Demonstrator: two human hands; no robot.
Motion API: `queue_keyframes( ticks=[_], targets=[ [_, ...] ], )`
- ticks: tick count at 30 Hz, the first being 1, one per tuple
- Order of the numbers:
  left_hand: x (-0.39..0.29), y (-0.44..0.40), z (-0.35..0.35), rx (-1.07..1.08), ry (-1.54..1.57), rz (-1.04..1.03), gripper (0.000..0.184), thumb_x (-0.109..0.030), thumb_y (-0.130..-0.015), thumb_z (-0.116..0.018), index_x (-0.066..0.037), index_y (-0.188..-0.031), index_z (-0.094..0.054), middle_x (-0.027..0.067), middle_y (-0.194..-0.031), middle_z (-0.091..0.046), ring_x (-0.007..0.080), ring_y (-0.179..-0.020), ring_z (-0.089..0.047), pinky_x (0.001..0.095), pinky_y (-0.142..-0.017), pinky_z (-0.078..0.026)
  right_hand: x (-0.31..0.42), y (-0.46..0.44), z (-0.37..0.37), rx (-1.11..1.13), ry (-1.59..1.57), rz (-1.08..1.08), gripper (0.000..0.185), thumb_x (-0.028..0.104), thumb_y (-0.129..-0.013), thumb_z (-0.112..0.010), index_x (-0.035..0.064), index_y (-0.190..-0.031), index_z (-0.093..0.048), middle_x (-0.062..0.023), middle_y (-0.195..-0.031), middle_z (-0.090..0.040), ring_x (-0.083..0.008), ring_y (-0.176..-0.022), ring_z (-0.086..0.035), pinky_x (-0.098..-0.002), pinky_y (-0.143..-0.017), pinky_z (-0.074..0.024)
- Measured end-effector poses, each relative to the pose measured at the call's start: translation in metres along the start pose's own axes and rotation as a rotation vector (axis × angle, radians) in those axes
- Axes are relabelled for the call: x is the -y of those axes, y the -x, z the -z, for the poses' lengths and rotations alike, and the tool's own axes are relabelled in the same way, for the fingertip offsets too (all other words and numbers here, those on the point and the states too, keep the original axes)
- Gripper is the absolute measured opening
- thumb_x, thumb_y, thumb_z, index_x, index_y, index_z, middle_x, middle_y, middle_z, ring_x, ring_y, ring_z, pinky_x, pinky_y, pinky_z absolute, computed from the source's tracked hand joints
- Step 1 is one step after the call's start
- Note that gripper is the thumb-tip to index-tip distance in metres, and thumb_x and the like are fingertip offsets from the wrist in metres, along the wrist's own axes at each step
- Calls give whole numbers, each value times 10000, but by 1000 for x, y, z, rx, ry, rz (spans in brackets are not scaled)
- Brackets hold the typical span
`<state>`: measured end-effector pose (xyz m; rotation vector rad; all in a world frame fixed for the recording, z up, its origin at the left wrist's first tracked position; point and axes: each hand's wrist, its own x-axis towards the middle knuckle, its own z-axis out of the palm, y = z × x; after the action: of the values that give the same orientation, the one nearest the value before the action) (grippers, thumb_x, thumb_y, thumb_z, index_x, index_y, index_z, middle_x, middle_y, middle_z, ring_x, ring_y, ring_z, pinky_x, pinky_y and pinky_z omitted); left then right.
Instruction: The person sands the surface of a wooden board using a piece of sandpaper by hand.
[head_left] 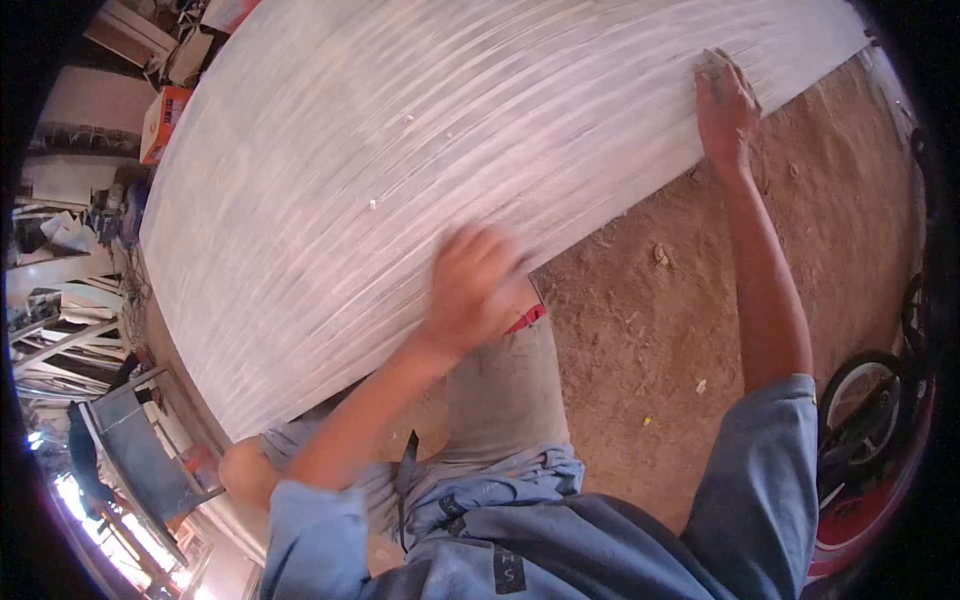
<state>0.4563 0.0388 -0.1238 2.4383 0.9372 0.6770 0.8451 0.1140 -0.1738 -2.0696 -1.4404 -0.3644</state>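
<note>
A large pale panel (330,150) with whitish streaks and a few small white bits spans the upper part of the head view. My left hand (472,285), blurred by motion, is closed at the panel's near edge, above my knee; what its fingers hold, if anything, cannot be made out. A bit of red (527,319) shows just beside it on my trouser leg. Farther right, my right hand (728,105) rests on the panel near its right edge, with whitish dust on its fingers. Nothing shows in its grip, and its fingers lie on the surface.
Brown dirt ground (640,330) lies to the right of my legs. A wheel (862,408) and a red curved body (870,525) stand at the lower right. Stacked boards (70,345), an orange box (163,125) and a grey-framed piece (140,440) are at the left.
</note>
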Motion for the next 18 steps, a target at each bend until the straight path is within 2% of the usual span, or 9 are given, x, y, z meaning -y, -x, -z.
queue_keyframes(
  ticks=[1, 3, 6, 12, 15, 17, 18],
  targets=[
    [-11, -35, -19, 48, -42, -24, 192, -133, -765, -685, -70, -945, -661, 95, -885, -574, 297, -924, -543, 422, -818, -406, 0, 0, 2, -13, 6, 6, 409, 325, -940, -579, 122, -1295, -595, -61, -1381, -559, -284, -1283, -502, -421, -1097, -338],
    [-24, -95, -43, 6, -156, -164, 173, -129, -769, -685, -84, -935, -659, 88, -875, -561, 287, -947, -536, 418, -826, -405, 1, -2, 3, 5, 11, 10, 404, 332, -951, -568, 125, -1297, -595, -65, -1389, -554, -282, -1288, -498, -424, -1098, -340],
    [-16, -98, -42, -6, -138, -148, 168, -128, -768, -700, -89, -925, -654, 81, -878, -567, 278, -935, -547, 414, -810, -412, -2, -4, -1, 3, 24, 27, 400, 340, -962, -556, 128, -1300, -596, -65, -1391, -553, -282, -1289, -498, -419, -1104, -338],
    [7, 11, 35, 59, -173, 97, 173, -48, -731, -725, -75, -888, -657, 87, -845, -586, 289, -813, -573, 413, -741, -418, 4, 1, 2, -38, -24, 6, 379, 315, -956, -556, 128, -1280, -612, -59, -1367, -575, -283, -1280, -509, -419, -1099, -342],
    [4, -6, 19, 67, -118, 102, 170, -65, -737, -723, -63, -894, -658, 98, -839, -587, 292, -828, -572, 419, -744, -420, 5, 3, 3, -54, -16, -22, 360, 295, -955, -548, 129, -1266, -622, -50, -1352, -589, -275, -1275, -515, -416, -1097, -344],
    [-6, -61, -14, 11, -22, -12, 157, -77, -747, -708, -56, -896, -661, 98, -820, -587, 302, -838, -570, 427, -752, -421, 4, 0, 2, -64, -20, -42, 349, 282, -957, -540, 131, -1259, -627, -46, -1343, -596, -271, -1271, -519, -414, -1097, -345],
    [-12, -94, -41, -82, -19, -63, 157, -86, -751, -691, -68, -906, -672, 93, -826, -603, 308, -860, -574, 429, -765, -427, 3, 0, 0, -63, -63, -43, 342, 272, -956, -535, 133, -1254, -630, -49, -1337, -599, -270, -1267, -522, -412, -1096, -344]
  ],
)
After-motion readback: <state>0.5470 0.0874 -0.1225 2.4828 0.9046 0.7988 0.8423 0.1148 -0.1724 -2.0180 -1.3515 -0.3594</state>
